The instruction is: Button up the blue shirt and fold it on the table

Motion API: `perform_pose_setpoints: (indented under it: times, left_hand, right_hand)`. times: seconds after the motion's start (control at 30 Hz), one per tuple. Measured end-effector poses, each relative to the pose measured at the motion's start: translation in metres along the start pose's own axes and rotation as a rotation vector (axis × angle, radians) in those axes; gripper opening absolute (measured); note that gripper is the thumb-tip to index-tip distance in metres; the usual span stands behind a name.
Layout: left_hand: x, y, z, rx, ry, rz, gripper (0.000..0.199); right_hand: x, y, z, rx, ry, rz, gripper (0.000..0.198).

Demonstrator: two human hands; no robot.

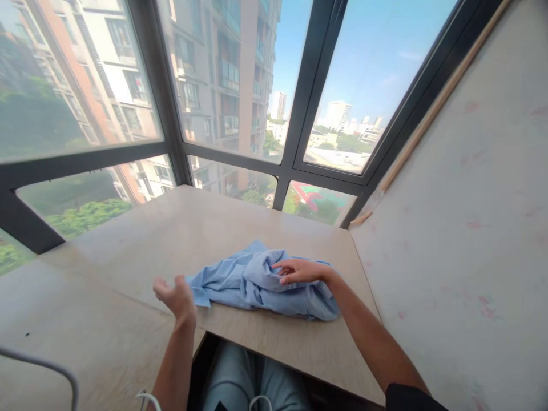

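A crumpled light blue cloth point(252, 279), maybe a garment, lies in a long bunched heap on the pale tabletop point(141, 240). My right hand point(299, 270) is over the right half of the heap, its fingers loosely stretched and apart, with nothing gripped. Whether its fingertips touch the fabric I cannot tell. At the cloth's left end is my left hand point(175, 294), slightly blurred, with thumb and fingers apart and nothing seen in it. The cloth's folds hide its full shape.
Dark-framed windows point(295, 114) rise behind the tabletop, and a patterned wall point(462, 228) bounds it on the right. A grey cable point(43, 364) curves at the lower left. My legs point(252, 377) are below the table's front edge.
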State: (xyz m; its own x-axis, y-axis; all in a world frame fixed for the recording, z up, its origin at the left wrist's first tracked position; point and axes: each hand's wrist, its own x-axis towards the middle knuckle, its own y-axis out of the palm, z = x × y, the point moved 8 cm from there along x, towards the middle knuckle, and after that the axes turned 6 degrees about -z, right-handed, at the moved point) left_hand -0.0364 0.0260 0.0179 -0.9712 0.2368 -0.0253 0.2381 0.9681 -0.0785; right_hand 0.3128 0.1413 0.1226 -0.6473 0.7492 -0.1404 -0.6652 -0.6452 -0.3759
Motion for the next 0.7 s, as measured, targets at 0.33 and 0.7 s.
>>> perform_pose_setpoints:
  times: [0.33, 0.7]
  left_hand:
    - [-0.192, 0.110, -0.015, 0.421, 0.762, 1.198, 0.088]
    - [-0.180, 0.104, -0.001, 0.409, 0.544, 1.180, 0.028]
  right_hand:
    - [-0.094, 0.037, -0.101, 0.376, 0.141, -0.143, 0.056]
    - [-0.169, -0.077, -0.190, 0.421, 0.213, -1.013, 0.065]
